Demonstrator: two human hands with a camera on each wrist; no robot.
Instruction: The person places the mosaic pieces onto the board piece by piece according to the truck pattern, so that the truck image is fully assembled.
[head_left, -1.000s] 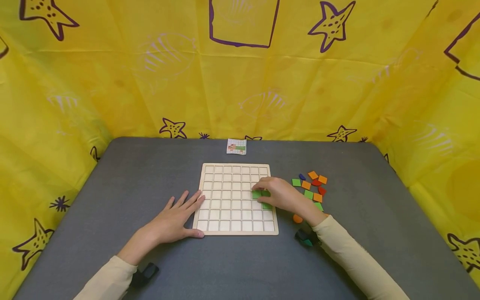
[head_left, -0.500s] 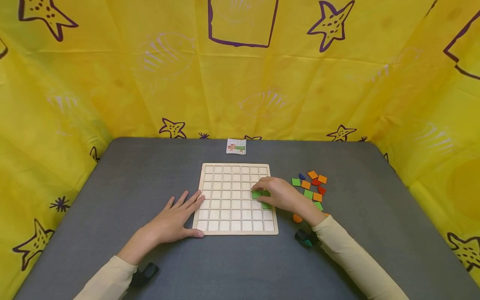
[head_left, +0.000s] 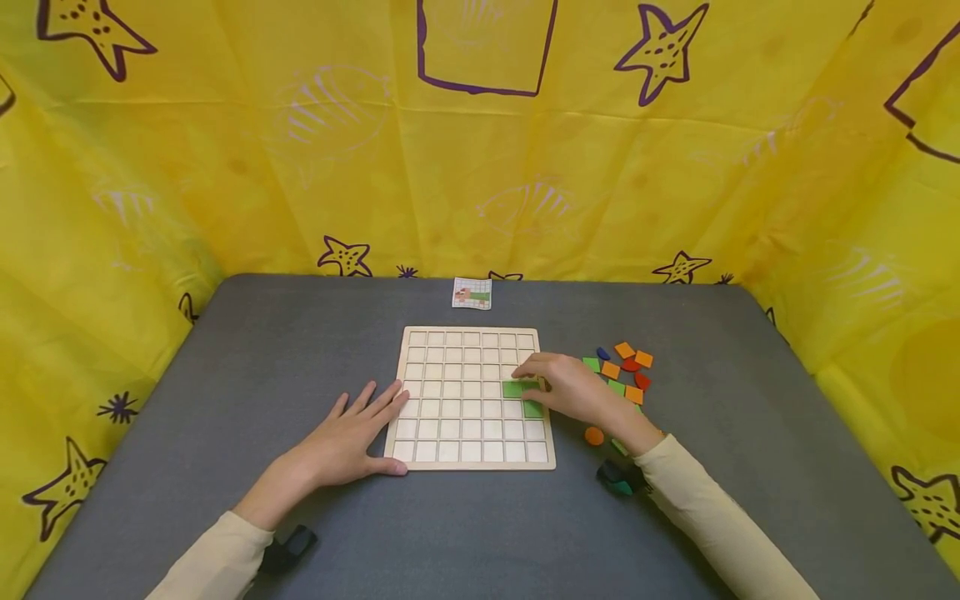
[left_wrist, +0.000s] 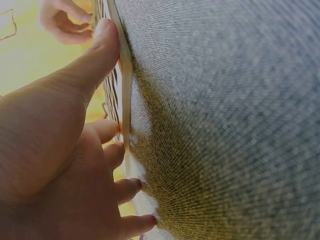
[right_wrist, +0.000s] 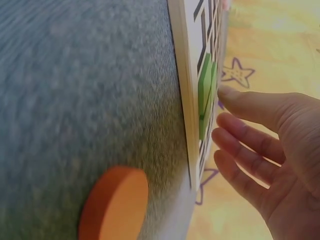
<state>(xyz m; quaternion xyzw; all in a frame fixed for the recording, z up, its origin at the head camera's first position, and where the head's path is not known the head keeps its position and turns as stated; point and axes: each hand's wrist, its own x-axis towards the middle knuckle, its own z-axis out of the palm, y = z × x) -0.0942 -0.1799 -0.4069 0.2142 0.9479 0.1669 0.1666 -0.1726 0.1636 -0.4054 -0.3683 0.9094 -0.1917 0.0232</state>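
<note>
A pale wooden grid board [head_left: 450, 429] lies flat on the grey table. Fingers and thumb spread, my left hand [head_left: 337, 446] rests at the board's left edge and near corner; the left wrist view has its thumb [left_wrist: 102, 45] on the rim. Several green square tiles [head_left: 533, 409] sit in cells along the board's right side, one partly covered by my fingers. My right hand [head_left: 572, 389] hovers just over those tiles. From the right wrist, its loosely bent fingers [right_wrist: 240, 172] appear apart from the green tiles [right_wrist: 204, 95], with nothing between them.
Right of the board lie loose pieces: orange squares [head_left: 625, 350], green squares, red pieces [head_left: 642, 381], a blue piece [head_left: 603, 353] and an orange round piece [head_left: 594, 436]. A small printed picture card [head_left: 472, 293] lies beyond the board. Yellow patterned cloth [head_left: 480, 167] surrounds the table.
My right hand has let go of a green tile and drawn slightly back to the right, uncovering more of the tiles. The left hand stays in place.
</note>
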